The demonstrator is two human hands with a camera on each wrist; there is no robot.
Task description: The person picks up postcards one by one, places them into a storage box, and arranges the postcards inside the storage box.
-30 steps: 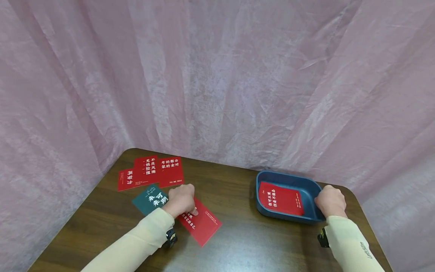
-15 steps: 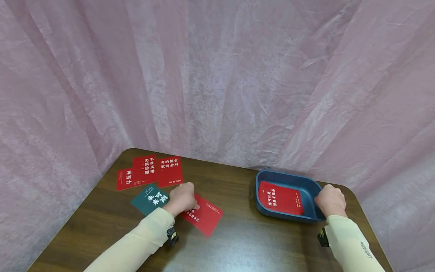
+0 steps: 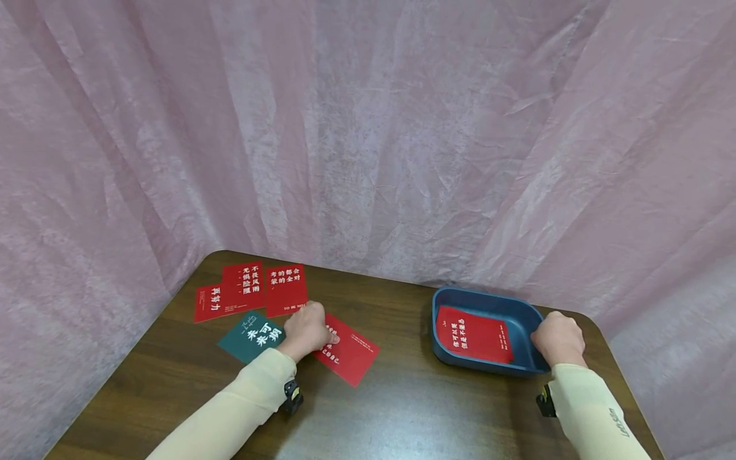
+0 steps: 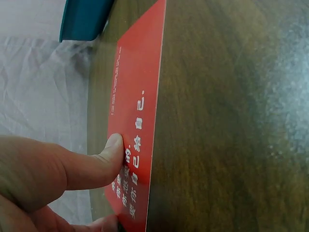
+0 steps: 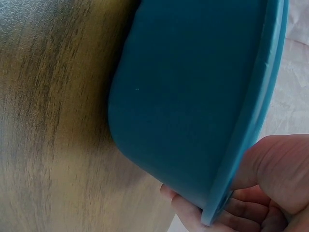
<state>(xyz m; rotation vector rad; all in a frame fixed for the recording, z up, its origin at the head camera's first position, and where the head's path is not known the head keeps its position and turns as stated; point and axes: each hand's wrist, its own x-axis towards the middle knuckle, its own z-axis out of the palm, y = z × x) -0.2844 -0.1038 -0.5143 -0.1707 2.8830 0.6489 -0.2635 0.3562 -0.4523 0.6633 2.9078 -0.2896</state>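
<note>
In the head view my left hand point(image 3: 306, 331) pinches a red card point(image 3: 358, 352) printed with white characters. The left wrist view shows the thumb point(image 4: 113, 150) flat on the printed face of this card point(image 4: 140, 63), with other fingers at its lower edge. My right hand point(image 3: 559, 338) grips the right end of a blue plastic tray point(image 3: 485, 295). Seen from the right wrist, the thumb lies over the rim of the tray point(image 5: 188, 96) and curled fingers reach under it. Inside the tray lies another red card point(image 3: 483, 338).
A dark green card point(image 3: 244, 345) lies just left of my left hand. Behind it, three red cards, a left one point(image 3: 207, 311), a middle one point(image 3: 232, 279) and a right one point(image 3: 287, 292), lie close together on the wooden table point(image 3: 391, 415). A pink curtain point(image 3: 368, 160) hangs behind.
The red card under my left hand has turned and shifted slightly away and to the right, along with the hand. My right hand and the tray stay nearly still.
</note>
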